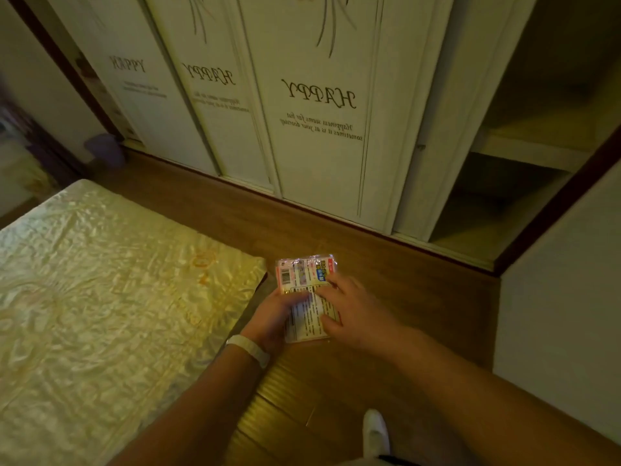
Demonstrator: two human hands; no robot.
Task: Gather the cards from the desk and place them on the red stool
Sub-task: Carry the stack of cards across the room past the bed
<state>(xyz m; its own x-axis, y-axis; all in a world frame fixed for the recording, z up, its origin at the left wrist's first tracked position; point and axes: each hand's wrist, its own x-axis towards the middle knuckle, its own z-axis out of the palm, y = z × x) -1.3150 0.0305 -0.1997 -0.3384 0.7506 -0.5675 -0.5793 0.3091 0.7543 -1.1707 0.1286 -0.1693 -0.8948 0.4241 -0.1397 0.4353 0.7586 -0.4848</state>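
head view, looking down. two hands hold one stack of packaged cards (307, 294) in the air above the wooden floor (336, 230), just beside the corner of the bed (117, 280). the left hand (275, 317) grasps the stack from its left edge and underside, fingers curled around it; one white wristband (250, 349) sits on that wrist. the right hand (353, 311) grips the stack from the right, its fingertips lying across the top face. how many cards the stack contains cannot be told. the top face carries one barcode, a red and yellow label, and blocks of fine print too small to read. the bed is covered with one shiny, wrinkled, pale yellow spread. beyond it stand three patterned wardrobe doors (319, 112), each bearing the word "happy" in mirrored script above smaller lines; on the nearest, "happiness seems far but sometimes it is at your doorstep" appears legible. one white shoe (375, 432) shows at the lower edge. one lavender bin (106, 149) stands near the left door.
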